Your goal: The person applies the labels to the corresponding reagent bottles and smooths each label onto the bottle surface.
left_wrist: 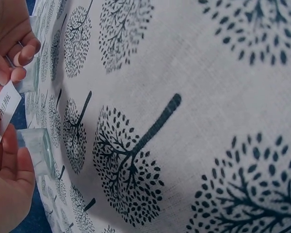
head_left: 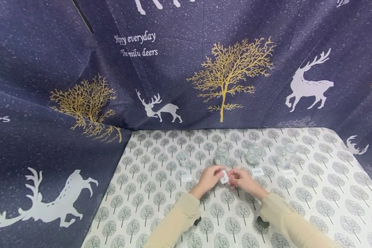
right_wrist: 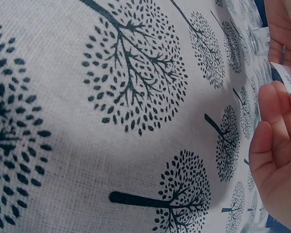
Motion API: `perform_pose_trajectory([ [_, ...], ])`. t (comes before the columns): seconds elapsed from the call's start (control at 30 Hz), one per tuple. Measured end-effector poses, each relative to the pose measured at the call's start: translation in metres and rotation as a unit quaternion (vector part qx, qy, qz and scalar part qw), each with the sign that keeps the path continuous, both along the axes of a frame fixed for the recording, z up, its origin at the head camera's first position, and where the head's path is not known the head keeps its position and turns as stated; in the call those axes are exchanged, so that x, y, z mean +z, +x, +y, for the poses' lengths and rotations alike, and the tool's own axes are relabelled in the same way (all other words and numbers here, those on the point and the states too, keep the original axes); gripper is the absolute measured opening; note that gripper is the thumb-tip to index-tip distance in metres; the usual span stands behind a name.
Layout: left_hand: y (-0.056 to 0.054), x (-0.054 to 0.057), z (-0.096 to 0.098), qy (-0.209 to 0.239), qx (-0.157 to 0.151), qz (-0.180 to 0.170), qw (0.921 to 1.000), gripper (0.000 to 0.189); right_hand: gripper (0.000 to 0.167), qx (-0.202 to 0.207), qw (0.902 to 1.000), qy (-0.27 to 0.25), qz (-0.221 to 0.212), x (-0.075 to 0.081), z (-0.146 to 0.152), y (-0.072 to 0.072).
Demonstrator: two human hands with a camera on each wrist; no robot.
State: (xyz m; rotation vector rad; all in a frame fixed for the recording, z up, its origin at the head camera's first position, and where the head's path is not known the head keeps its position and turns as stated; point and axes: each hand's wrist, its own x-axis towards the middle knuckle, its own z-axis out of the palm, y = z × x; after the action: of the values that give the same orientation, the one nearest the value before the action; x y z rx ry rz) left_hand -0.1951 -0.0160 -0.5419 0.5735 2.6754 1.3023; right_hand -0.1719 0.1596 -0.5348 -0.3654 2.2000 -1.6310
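A small white label with dark printed characters is held over the front of the table, between the two hands. My left hand pinches one side of it between thumb and fingers. At its other end, my right hand has its fingertips on the label's corner. The left wrist view shows the label tilted, its print facing the camera. Just behind the hands stands an open clear glass jar. In the right wrist view, fingers partly cover the label.
To the left stands a smaller glass jar with a white label before it. On the right are more glass jars, with printed labels in front. A dark deer-print curtain hangs behind the tree-patterned tablecloth.
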Motion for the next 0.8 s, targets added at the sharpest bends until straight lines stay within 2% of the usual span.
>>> perform_pose_trajectory([
  [0.23, 0.0015, 0.0038, 0.0030, 0.023, 0.017, -0.028, 0.9992, 0.025, 0.018, -0.010, 0.9990, -0.030, -0.031, -0.0021, -0.0022, 0.0023],
  [0.37, 0.0028, 0.0047, 0.0026, 0.034, 0.026, -0.051, 0.9978, 0.030, 0.017, -0.022, 0.9985, -0.035, -0.035, -0.0025, -0.0027, 0.0028],
  [0.57, 0.0034, 0.0022, 0.0003, 0.040, 0.027, -0.054, 0.9973, 0.032, 0.018, -0.053, 0.9966, -0.043, -0.045, -0.0006, -0.0037, 0.0023],
  [0.67, 0.0026, 0.0001, -0.0006, 0.041, 0.025, -0.053, 0.9974, 0.029, 0.021, -0.069, 0.9967, -0.026, -0.034, 0.0005, -0.0044, 0.0022],
  [0.8, 0.0022, -0.0015, -0.0018, 0.039, 0.022, -0.045, 0.9980, 0.026, 0.028, -0.098, 0.9952, -0.002, 0.005, 0.0027, -0.0063, 0.0030],
])
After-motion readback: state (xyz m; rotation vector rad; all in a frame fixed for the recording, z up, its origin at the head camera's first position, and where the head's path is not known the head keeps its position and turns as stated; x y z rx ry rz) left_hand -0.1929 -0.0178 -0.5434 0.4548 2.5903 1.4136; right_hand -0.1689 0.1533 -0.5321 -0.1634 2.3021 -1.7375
